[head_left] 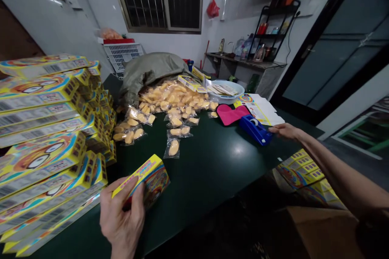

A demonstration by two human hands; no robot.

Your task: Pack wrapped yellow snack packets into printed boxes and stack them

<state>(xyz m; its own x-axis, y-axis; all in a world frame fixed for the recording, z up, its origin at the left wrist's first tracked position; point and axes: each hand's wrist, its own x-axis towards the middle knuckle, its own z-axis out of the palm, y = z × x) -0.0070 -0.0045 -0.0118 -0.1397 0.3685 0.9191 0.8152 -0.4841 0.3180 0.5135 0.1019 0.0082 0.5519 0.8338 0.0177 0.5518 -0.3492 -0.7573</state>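
My left hand [123, 212] grips a yellow printed cardboard box [153, 178], tilted above the table's near edge. At the cutter end of a blue tape dispenser [254, 129], the fingers of my right hand [285, 131] are pinched together on the tape's end; the clear strip itself hardly shows. The dispenser stands on the dark green table [209, 162], beside a pink heart-shaped piece [231, 114]. A single wrapped yellow oval piece [174, 148] lies beyond the box, in front of a large pile of such packets [173, 97].
Tall stacks of yellow boxes [45, 158] fill the table's left side. A grey-green sack [154, 66] lies behind the packets. Farther right are a pale blue basin [235, 97] and a flattened carton [267, 109]. Below the right edge sits an open carton [325, 226] near more yellow boxes [306, 174].
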